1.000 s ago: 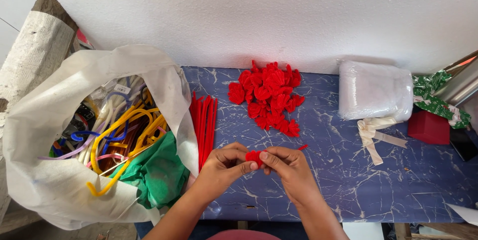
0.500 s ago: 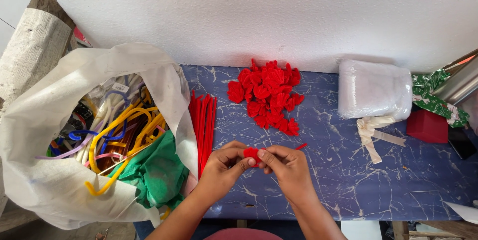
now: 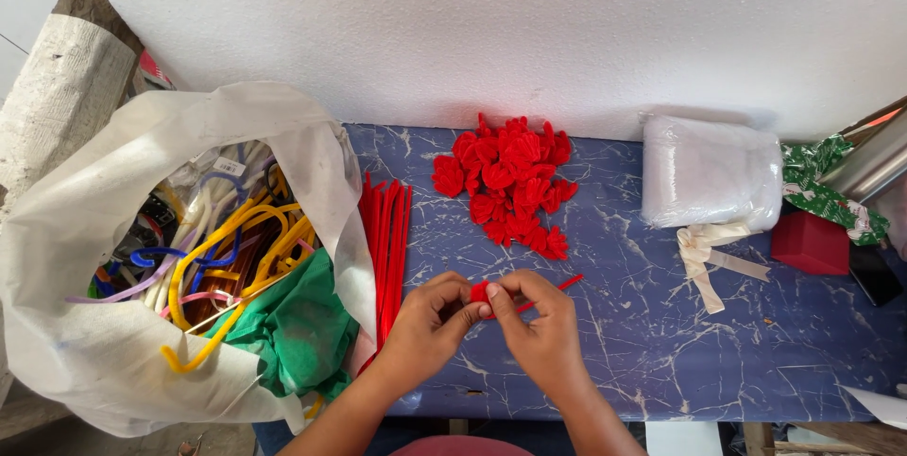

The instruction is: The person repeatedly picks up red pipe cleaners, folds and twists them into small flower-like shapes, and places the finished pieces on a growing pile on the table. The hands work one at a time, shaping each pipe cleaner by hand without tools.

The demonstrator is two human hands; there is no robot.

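Left hand (image 3: 430, 319) and right hand (image 3: 539, 328) meeting fingertip to fingertip over the blue marbled table (image 3: 661, 343), both pinched shut on a small red pipe-cleaner coil (image 3: 480, 292); free tail slanting up and rightward past the right hand; loose red pipe cleaners (image 3: 387, 239) just left; finished red coils (image 3: 510, 187) heaped beyond.

One head-worn camera looks steeply down from close above onto the blue marbled worktop (image 3: 661, 343), facing the white wall (image 3: 472, 31) at 12 o'clock. The person's forearms enter from 6 o'clock, and a white bag (image 3: 85, 324) fills the 9 o'clock side. There is no second view.
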